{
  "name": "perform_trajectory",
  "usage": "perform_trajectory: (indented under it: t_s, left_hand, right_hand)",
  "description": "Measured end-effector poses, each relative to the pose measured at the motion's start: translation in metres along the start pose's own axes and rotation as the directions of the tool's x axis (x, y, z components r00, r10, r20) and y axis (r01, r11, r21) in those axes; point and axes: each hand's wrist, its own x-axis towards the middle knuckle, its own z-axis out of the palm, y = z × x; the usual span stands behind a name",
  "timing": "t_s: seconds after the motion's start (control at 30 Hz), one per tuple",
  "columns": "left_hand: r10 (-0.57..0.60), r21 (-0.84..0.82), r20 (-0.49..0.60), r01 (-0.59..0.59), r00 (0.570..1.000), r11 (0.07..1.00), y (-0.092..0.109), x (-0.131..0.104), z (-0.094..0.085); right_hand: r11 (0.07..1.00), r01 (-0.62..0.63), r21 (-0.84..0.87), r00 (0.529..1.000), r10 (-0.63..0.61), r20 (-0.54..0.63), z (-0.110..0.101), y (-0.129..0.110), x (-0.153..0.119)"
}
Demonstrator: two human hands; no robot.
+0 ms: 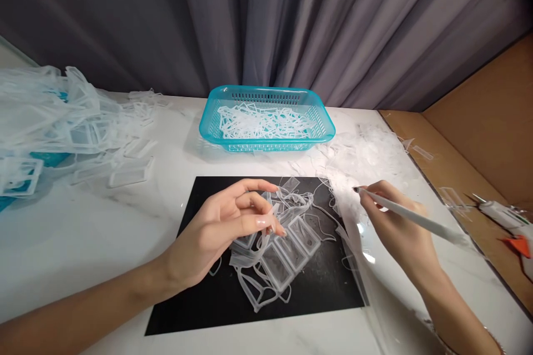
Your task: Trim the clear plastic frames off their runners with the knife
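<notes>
Over a black mat [187,310], my left hand [227,227] pinches a thin translucent strip [272,212] between thumb and fingers. Below and beside it lie several translucent rectangular frames [293,252] joined in a row, with loose curled strips around them. To the right of the mat, my right hand [400,230] is closed around a slim white pen-like tool [412,215], its dark tip pointing left. The tool is apart from the frames.
A teal basket [266,144] holding thin white frames stands at the back centre. Translucent pieces [83,116] are heaped at the left. Clear scraps [362,150] lie behind my right hand. A white tool with an orange part [506,219] rests at the far right.
</notes>
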Motion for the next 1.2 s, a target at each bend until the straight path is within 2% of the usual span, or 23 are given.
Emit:
perform_trajectory:
  t_s: [0.17,0.33,0.5,0.6,0.73,0.87,0.97,1.1,1.17,1.2]
  left_hand:
    - [-0.118,-0.194,0.016,0.119,0.993,0.974,0.0,0.005,0.0]
    - [-0.227,-0.361,0.005,0.214,0.974,0.908,-0.002,0.007,0.003]
    - [-0.264,-0.486,0.03,0.245,0.964,0.839,-0.003,0.009,0.002]
    - [-0.303,-0.601,0.059,0.276,0.951,0.75,-0.005,0.011,-0.001]
    - [-0.376,-0.755,0.118,0.329,0.919,0.567,-0.008,0.015,-0.005]
    - [-0.368,-0.807,0.178,0.349,0.913,0.476,-0.009,0.016,-0.008]
    - [-0.336,-0.81,0.206,0.353,0.919,0.468,-0.009,0.015,-0.009]
    - [-0.327,-0.795,0.186,0.338,0.927,0.504,-0.01,0.012,-0.009]
    - [-0.329,-0.753,0.172,0.339,0.929,0.564,-0.006,0.011,-0.008]
    - [-0.318,-0.705,0.16,0.334,0.935,0.626,-0.002,0.012,-0.008]
  right_hand:
    - [0.997,-0.08,0.015,0.996,0.08,0.048,-0.004,0.0,0.003]
    - [0.999,0.01,0.043,1.0,-0.01,-0.003,-0.003,-0.002,0.0]
    - [0.999,0.01,0.05,1.0,-0.009,-0.012,-0.002,-0.003,0.0]
    - [0.998,-0.005,0.059,1.0,0.006,-0.014,-0.001,-0.005,0.0]
    - [0.995,-0.06,0.077,0.998,0.061,-0.007,-0.001,-0.006,-0.001]
    - [0.994,-0.078,0.081,0.997,0.078,-0.006,-0.002,-0.007,-0.002]
    - [0.993,-0.079,0.088,0.997,0.079,0.002,-0.002,-0.008,-0.002]
    - [0.988,-0.077,0.131,0.997,0.078,0.0,-0.003,-0.011,-0.004]
    - [0.985,-0.075,0.153,0.997,0.075,0.0,-0.004,-0.013,-0.005]
    - [0.984,-0.075,0.161,0.997,0.076,0.0,-0.004,-0.014,-0.006]
